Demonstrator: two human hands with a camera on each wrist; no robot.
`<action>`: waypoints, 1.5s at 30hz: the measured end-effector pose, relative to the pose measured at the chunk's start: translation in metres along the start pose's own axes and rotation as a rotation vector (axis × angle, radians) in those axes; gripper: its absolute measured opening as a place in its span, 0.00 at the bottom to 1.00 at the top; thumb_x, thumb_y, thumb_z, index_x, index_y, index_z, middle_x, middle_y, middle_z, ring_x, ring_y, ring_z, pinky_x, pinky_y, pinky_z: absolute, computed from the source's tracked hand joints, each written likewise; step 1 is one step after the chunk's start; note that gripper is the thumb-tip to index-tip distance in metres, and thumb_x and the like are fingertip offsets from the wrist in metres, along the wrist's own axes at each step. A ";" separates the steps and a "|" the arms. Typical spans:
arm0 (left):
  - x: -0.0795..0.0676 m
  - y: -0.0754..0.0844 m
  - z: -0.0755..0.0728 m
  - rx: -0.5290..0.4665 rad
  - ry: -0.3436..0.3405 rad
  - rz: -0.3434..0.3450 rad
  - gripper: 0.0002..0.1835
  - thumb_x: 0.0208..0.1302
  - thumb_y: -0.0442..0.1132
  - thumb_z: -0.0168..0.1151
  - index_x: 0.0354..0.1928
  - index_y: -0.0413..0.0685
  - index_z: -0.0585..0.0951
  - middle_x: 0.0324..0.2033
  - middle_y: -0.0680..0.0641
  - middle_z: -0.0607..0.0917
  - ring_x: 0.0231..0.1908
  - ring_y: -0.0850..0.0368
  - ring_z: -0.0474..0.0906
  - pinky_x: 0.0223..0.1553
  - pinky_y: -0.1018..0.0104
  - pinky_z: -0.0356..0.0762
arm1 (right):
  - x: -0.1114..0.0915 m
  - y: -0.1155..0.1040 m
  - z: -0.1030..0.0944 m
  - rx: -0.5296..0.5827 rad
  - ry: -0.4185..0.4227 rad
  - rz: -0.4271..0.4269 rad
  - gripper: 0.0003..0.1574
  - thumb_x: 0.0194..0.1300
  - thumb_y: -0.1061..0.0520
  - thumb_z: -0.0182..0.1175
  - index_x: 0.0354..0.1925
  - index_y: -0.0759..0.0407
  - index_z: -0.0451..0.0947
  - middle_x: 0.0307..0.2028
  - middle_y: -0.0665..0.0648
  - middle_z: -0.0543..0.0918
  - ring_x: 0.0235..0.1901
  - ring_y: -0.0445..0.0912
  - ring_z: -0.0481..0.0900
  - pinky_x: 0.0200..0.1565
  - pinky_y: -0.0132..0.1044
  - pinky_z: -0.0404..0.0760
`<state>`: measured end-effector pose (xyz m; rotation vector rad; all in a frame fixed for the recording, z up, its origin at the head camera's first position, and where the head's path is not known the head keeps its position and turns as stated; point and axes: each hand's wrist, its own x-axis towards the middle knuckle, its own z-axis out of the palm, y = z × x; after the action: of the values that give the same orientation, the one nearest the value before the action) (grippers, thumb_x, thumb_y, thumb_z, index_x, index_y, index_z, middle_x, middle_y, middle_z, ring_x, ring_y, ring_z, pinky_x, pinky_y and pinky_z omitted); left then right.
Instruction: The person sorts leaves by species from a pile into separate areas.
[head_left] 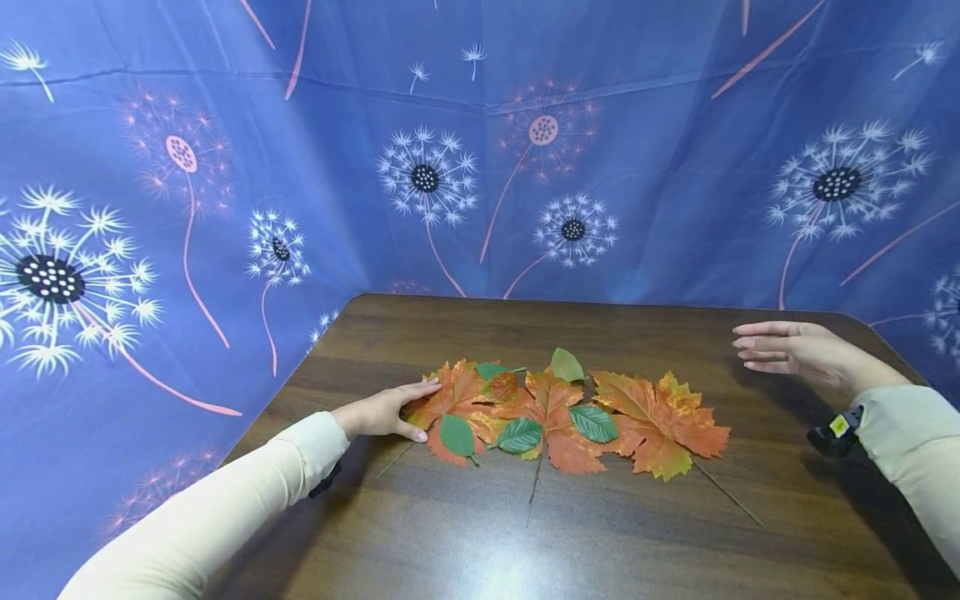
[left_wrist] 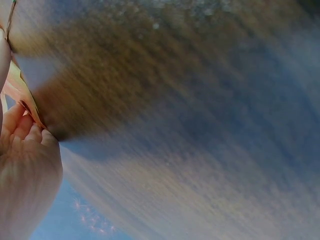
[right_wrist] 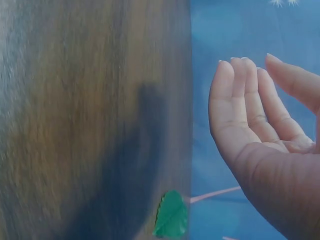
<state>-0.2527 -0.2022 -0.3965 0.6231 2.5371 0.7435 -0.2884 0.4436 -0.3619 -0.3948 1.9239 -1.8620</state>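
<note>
My left hand [head_left: 381, 412] touches the left edge of an orange leaf [head_left: 459, 388], with straight fingers above and the thumb lower down. In the left wrist view the fingertips meet the leaf's edge [left_wrist: 31, 107]. Two more orange maple-like leaves, a middle one [head_left: 550, 400] and a right one [head_left: 660, 423], continue the row, their thin stems pointing toward the front. Several green leaves lie on or beside them, including an oval one [head_left: 457, 435] and two ribbed ones [head_left: 519, 435]. My right hand [head_left: 798, 354] hovers over the table's right side, fingers loosely extended, holding nothing.
Under the leaves is a dark brown wooden table [head_left: 615, 533] with rounded back corners. A blue cloth [head_left: 660, 167] printed with dandelions hangs behind it and at the left. A light green leaf [head_left: 567, 365] lies at the row's back.
</note>
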 end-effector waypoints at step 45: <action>0.002 -0.002 0.002 0.040 0.002 0.025 0.48 0.57 0.45 0.70 0.76 0.53 0.55 0.75 0.39 0.50 0.75 0.39 0.45 0.70 0.40 0.52 | 0.030 -0.001 0.086 0.029 -0.020 -0.030 0.19 0.74 0.66 0.47 0.50 0.53 0.82 0.42 0.51 0.87 0.45 0.44 0.85 0.49 0.38 0.83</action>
<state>-0.2540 -0.2021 -0.3994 0.6692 2.5558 0.7038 -0.2723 0.3542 -0.3642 -0.4337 1.8852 -1.8961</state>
